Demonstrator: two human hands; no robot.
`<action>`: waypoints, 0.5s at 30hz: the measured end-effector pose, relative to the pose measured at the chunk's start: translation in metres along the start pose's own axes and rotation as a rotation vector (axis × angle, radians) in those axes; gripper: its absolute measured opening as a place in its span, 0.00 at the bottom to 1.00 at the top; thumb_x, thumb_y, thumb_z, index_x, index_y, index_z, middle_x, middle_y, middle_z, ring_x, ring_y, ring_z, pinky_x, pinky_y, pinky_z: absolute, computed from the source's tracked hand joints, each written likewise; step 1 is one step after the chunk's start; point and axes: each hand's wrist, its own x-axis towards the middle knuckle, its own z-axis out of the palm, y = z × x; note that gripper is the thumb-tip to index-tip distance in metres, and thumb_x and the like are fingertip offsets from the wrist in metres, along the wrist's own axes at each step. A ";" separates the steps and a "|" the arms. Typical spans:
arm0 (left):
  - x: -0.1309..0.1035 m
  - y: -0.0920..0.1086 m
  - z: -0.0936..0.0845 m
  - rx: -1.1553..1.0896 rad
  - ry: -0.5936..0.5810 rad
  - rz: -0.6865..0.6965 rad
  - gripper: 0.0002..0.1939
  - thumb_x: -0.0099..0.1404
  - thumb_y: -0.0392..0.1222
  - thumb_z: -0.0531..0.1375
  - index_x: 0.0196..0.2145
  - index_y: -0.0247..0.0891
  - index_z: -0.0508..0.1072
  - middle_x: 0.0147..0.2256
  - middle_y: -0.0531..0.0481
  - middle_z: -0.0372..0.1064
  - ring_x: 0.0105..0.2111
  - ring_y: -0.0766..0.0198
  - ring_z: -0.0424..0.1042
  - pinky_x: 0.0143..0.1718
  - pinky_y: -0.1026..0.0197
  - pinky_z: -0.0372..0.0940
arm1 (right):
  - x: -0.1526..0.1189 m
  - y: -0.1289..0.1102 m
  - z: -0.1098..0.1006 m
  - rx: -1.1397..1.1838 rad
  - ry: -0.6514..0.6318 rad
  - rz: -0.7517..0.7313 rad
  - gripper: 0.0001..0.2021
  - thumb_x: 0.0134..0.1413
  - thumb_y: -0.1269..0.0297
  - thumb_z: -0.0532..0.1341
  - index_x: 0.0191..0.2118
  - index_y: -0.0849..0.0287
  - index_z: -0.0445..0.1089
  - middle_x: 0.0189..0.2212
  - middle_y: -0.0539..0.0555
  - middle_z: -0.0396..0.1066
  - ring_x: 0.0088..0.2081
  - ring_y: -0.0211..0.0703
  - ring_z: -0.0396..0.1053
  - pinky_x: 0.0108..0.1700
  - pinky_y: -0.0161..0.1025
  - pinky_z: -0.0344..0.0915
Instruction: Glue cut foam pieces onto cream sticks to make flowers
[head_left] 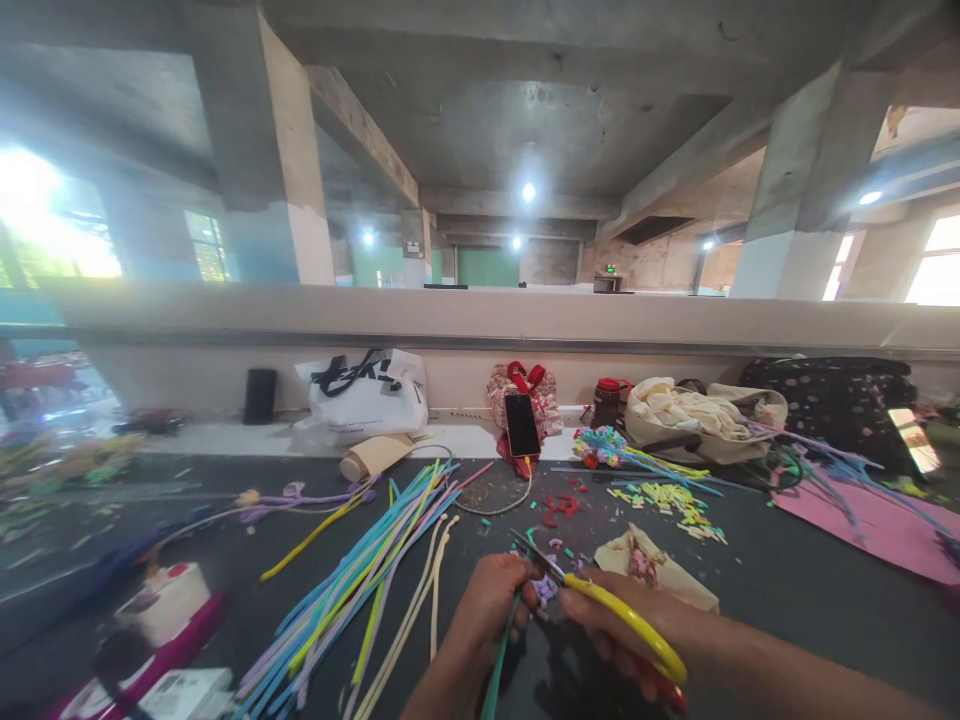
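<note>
My left hand (493, 592) is closed on a green pipe cleaner (501, 655), whose length hangs down toward me. In my right hand (611, 615) are scissors (628, 612) with yellow and red handles. Their blades point up and left, close to the fingertips of my left hand. Right by the blades lies a small heap of short purple pieces (546, 590). Short red pieces (561, 508) are scattered just beyond, with a few green bits among them. To the left of my hands, a bundle of long coloured pipe cleaners (352, 575) lies across the dark tabletop (262, 495).
Yellow and green cut pieces (671, 505) lie at right, near a cream cloth (682, 575) and a pink sheet (862, 520). A phone (522, 425) on a cable leans against a patterned bag (551, 385). A white bag (367, 395) and paper roll (375, 457) stand behind the bundle.
</note>
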 end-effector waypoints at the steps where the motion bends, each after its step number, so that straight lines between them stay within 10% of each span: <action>1: 0.001 0.000 0.000 0.003 -0.003 -0.008 0.11 0.44 0.45 0.54 0.13 0.35 0.64 0.07 0.59 0.52 0.06 0.75 0.47 0.10 0.68 0.39 | 0.001 0.002 -0.001 -0.002 -0.016 -0.006 0.19 0.49 0.45 0.51 0.33 0.58 0.57 0.16 0.42 0.57 0.08 0.25 0.53 0.06 0.22 0.51; 15: 0.003 0.000 0.000 -0.009 0.008 -0.025 0.13 0.43 0.48 0.55 0.19 0.34 0.68 0.10 0.58 0.56 0.07 0.75 0.47 0.10 0.68 0.39 | 0.008 0.014 -0.007 0.112 0.004 0.003 0.16 0.47 0.49 0.54 0.34 0.57 0.58 0.18 0.42 0.57 0.08 0.24 0.50 0.07 0.23 0.49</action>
